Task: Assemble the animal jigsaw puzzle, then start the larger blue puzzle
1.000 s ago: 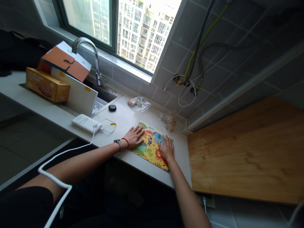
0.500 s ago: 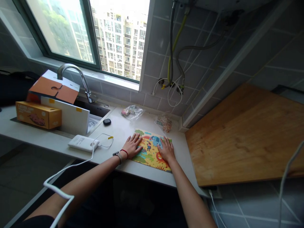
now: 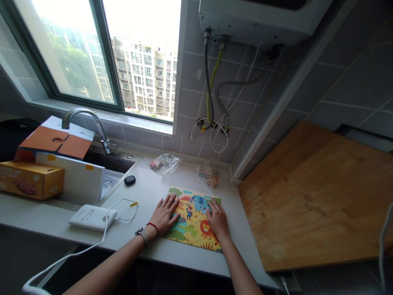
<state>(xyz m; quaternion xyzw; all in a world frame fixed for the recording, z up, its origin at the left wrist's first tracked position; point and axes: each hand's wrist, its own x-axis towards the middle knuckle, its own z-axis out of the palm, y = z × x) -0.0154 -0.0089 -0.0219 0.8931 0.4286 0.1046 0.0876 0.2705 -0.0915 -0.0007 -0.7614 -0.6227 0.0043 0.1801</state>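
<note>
While the left hand [image 3: 164,215] and the right hand [image 3: 218,221] lie spread, palms down and grasping nothing, on either side of the brightly coloured, flat rectangular jigsaw picture of animals [image 3: 195,223], the main risk seems to be sliding: it rests on the smooth white countertop [image 3: 242,233] near the front edge, so an uneven push could open its seams or carry a corner over. Lifting a damp palm might also pull a piece up. To the left, a rounded white plastic power bank [image 3: 92,218] sits close to that edge, and a forearm snagging its thick white cable [image 3: 67,255] could drag it off. Farther back, a careless sweep could scatter the clear plastic bag of small patterned pieces [image 3: 209,175], if unsealed, which I cannot tell.
</note>
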